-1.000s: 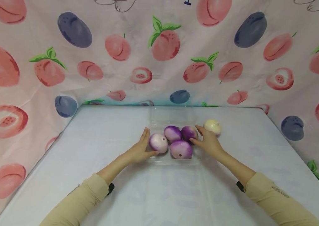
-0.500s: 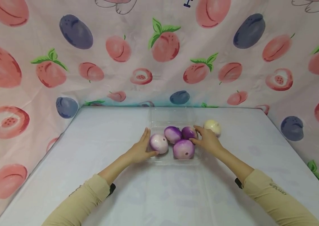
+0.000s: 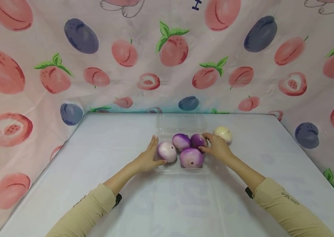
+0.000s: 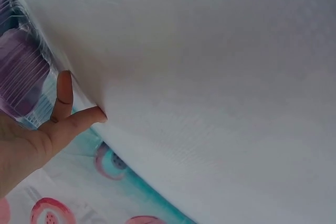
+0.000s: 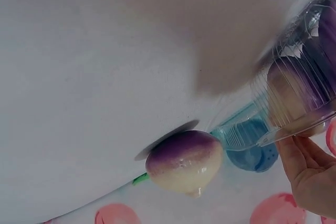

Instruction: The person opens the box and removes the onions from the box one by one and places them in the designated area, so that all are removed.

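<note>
A clear plastic container (image 3: pixel 170 171) holds several purple-and-white onions in the head view. My left hand (image 3: pixel 147 159) rests along its left wall, fingers straight, thumb by the pale onion (image 3: pixel 167 151) at front left. In the left wrist view that hand (image 4: pixel 31 142) touches the container's side. My right hand (image 3: pixel 218 147) has thumb and index finger around the dark purple onion (image 3: pixel 198 141) at back right. The right wrist view shows this hand (image 5: pixel 312 177) at the container's rim, the fingertips partly hidden. Two more onions lie between: the back one (image 3: pixel 181 142) and the front one (image 3: pixel 191 158).
A cream-topped onion (image 3: pixel 223 134) lies outside the container, behind my right hand; its purple underside shows in the right wrist view. The clear lid (image 3: pixel 180 122) stands open at the back. A fruit-print cloth (image 3: pixel 167 89) hangs behind the white table (image 3: pixel 119 131).
The front onion has rolled to the right and then slightly back. Both hands have kept nearly the same places. The whole head view has shifted slightly.
</note>
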Demonstrator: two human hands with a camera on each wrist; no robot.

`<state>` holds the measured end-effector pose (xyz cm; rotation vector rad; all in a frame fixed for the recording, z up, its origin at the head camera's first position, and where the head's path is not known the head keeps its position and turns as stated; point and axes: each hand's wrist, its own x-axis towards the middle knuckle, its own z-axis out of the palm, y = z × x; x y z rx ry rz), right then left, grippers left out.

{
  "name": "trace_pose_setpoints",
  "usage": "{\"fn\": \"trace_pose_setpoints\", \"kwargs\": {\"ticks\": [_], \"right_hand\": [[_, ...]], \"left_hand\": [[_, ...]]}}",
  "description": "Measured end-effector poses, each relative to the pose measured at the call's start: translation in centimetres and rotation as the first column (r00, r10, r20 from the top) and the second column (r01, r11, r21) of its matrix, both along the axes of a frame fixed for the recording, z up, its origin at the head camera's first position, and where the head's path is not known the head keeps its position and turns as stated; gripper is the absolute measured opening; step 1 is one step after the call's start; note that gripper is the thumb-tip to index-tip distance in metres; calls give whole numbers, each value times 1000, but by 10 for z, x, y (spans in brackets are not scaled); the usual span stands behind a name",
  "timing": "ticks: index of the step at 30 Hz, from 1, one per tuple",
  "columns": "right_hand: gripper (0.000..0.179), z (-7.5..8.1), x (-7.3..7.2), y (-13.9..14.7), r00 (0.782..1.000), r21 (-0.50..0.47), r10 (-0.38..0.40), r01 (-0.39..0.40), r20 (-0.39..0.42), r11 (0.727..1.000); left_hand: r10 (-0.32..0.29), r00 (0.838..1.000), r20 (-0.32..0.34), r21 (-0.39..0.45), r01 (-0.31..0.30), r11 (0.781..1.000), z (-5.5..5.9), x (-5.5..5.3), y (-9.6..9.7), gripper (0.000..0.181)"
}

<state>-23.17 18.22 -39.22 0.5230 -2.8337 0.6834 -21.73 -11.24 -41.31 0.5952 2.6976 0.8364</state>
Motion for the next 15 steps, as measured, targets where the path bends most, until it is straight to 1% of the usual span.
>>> {"fn": "trace_pose_setpoints", "kwargs": {"ticks": [6,15], "right_hand": [[47,1,0,2,1000,-20,2,-2,20,1000],[46,3,-3,6,1000,-50,12,-10,29,999]], "left_hand": [[6,1000,7,2,-6,1000,0,0,0,101],[17,1000,2,11,-17,1000,-1,0,1,100]]}}
